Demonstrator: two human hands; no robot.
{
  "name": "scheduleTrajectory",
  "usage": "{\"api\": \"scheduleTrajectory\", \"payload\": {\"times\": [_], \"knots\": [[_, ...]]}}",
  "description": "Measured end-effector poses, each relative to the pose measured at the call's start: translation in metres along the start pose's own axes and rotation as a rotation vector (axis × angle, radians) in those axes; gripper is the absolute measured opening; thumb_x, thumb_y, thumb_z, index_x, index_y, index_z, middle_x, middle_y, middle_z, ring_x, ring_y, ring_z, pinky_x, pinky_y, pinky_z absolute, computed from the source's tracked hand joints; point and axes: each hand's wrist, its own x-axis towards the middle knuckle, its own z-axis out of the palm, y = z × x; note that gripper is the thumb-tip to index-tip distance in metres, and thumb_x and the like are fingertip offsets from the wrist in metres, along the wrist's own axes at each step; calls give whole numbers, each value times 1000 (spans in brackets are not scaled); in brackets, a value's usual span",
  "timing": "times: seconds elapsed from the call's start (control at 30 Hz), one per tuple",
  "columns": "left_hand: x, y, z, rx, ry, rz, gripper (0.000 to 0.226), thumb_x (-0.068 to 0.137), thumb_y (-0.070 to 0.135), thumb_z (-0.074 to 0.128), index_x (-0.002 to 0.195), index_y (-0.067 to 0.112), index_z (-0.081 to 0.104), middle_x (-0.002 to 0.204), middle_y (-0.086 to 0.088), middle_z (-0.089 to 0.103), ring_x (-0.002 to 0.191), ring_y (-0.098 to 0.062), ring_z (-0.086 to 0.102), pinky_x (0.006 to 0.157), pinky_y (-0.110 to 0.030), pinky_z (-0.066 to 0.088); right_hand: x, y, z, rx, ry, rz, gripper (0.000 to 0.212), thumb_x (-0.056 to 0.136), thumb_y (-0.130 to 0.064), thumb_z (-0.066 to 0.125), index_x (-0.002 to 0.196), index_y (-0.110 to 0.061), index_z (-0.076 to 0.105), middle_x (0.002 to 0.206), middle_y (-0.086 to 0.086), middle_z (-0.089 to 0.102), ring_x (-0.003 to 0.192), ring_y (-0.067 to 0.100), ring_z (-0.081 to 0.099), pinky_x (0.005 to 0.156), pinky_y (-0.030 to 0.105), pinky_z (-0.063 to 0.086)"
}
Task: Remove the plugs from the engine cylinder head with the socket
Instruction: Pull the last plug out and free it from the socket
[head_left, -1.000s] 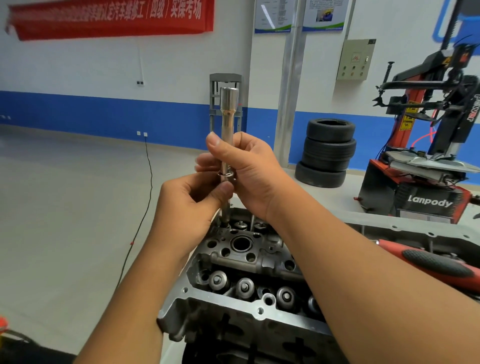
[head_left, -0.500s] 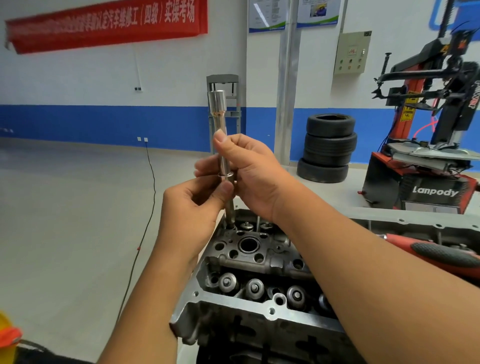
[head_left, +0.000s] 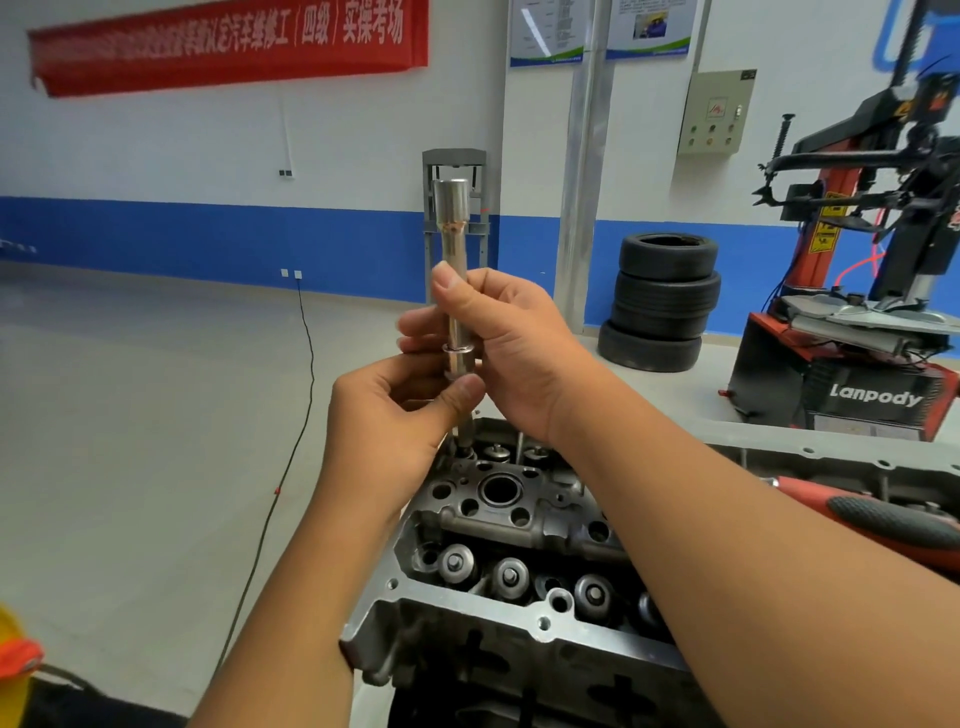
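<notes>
A long chrome socket (head_left: 453, 244) stands upright over the far left corner of the grey engine cylinder head (head_left: 498, 525). My right hand (head_left: 511, 345) grips the socket's middle, thumb up along the shaft. My left hand (head_left: 395, 421) pinches the lower part just under a metal collar. A thin shaft runs from below my fingers down into the head; its tip is hidden among the valve gear. Round valve caps line the head's near side.
A red and black handled tool (head_left: 872, 519) lies on the head's right side behind my right forearm. Stacked tyres (head_left: 660, 301) and a red tyre machine (head_left: 862, 332) stand at the back right. A black cable (head_left: 291, 447) crosses the grey floor on the left.
The view has shifted slightly. The socket leans a little more to the left. Both hands keep their grip in about the same place.
</notes>
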Motion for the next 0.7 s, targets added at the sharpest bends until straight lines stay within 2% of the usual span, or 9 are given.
{"api": "scheduleTrajectory", "payload": {"times": [0.1,0.23,0.33,0.47,0.6,0.7], "knots": [[2,-1,-2,15,-67,-45,18,91,14,77,94,32,78,88,5,81,79,-9,77,66,-14,56,0,-1,-1,-34,6,1,27,101,-37,65,96,-11,65,98,13,79,87,27,75,81,41,63],[5,-2,-11,125,-178,-74,37,87,-5,78,101,30,77,93,6,81,90,-10,77,80,-22,61,0,-1,4,-63,22,29,38,103,-47,57,99,-13,73,99,9,79,85,23,73,78,36,61],[5,-4,-12,219,-148,-53,39,84,-2,82,102,33,77,92,11,81,90,-6,77,86,-31,59,0,-1,4,-63,22,40,33,101,-48,61,101,-16,68,94,9,79,84,23,73,76,36,60],[2,-6,-6,261,-81,-26,36,79,8,89,104,32,77,87,13,80,84,-7,77,88,-42,61,-1,-1,2,-51,57,9,26,95,-35,73,94,-13,60,87,11,77,81,25,74,74,39,60],[3,-6,-9,273,-64,12,29,80,14,89,97,34,77,84,11,80,81,-10,77,82,-39,61,-2,-2,2,-72,55,1,26,98,-35,70,94,-11,62,93,10,78,84,24,74,75,38,61],[4,-5,-11,228,-141,11,36,86,4,82,99,36,76,89,12,81,88,-8,77,75,-19,60,-2,-5,3,-85,29,16,30,102,-39,63,99,-10,67,96,8,78,85,22,73,73,34,60]]}}
